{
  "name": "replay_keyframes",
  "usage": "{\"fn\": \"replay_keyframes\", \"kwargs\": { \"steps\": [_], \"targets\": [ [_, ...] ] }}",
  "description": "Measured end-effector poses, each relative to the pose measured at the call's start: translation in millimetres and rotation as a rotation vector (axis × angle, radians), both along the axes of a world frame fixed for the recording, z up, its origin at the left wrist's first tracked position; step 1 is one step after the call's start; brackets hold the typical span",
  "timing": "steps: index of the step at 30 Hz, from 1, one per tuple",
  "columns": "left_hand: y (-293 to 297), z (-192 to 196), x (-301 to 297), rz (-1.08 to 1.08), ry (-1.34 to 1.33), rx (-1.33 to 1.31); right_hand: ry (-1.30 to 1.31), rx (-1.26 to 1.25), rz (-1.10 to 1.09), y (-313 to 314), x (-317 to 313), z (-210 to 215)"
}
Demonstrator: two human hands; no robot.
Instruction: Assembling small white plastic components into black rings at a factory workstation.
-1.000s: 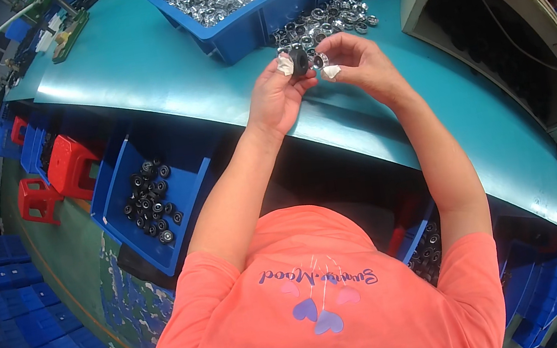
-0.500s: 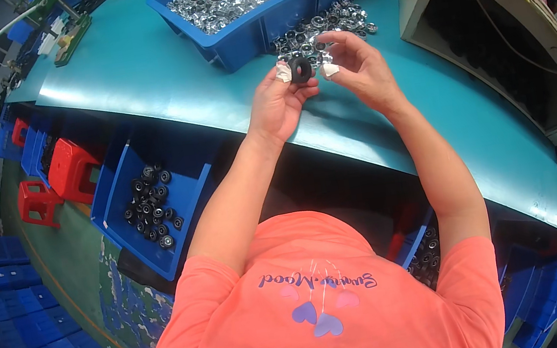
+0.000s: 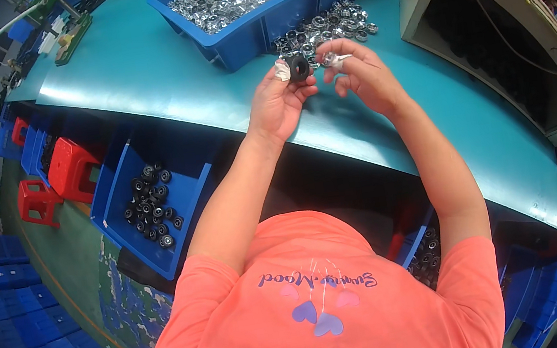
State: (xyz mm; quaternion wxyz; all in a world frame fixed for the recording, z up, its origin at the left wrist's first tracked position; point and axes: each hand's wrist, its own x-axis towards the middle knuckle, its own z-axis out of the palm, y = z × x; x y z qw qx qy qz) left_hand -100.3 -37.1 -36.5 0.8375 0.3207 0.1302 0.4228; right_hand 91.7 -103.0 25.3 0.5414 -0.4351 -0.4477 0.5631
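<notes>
My left hand (image 3: 274,108) is closed on a black ring (image 3: 293,72) that looks like a small rubber tyre, its hole facing right. White wrapping covers the thumb of that hand. Just to the right, my right hand (image 3: 366,78) pinches a small shiny silver wheel hub (image 3: 329,58) between thumb and fingers; white wrapping shows there too. A narrow gap separates the hub from the ring. Behind both hands, a heap of similar silver hubs (image 3: 342,20) lies on the green-blue tabletop (image 3: 157,84).
A large blue bin (image 3: 223,42) full of silver hubs stands beyond the heap. A box-like frame with a dark opening (image 3: 481,35) rises at right. Below the table edge, at left, sits a blue crate (image 3: 179,181) with black wheels (image 3: 150,207). Red stools (image 3: 69,169) stand farther left.
My right hand has turned and its fingers have curled, bringing the silver hub into clear view in its pinch. The left hand and black ring have barely moved.
</notes>
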Motion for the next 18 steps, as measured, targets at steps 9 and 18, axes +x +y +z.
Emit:
{"fn": "replay_keyframes", "kwargs": {
  "steps": [9, 18],
  "targets": [
    [-7, 7, 7, 0.073, 0.003, -0.006, -0.675, 0.38, -0.234, 2, -19, -22],
    [-11, 14, 6, 0.003, 0.024, 0.024, -0.454, 0.216, -0.146, 0, -21, -18]
  ]
}}
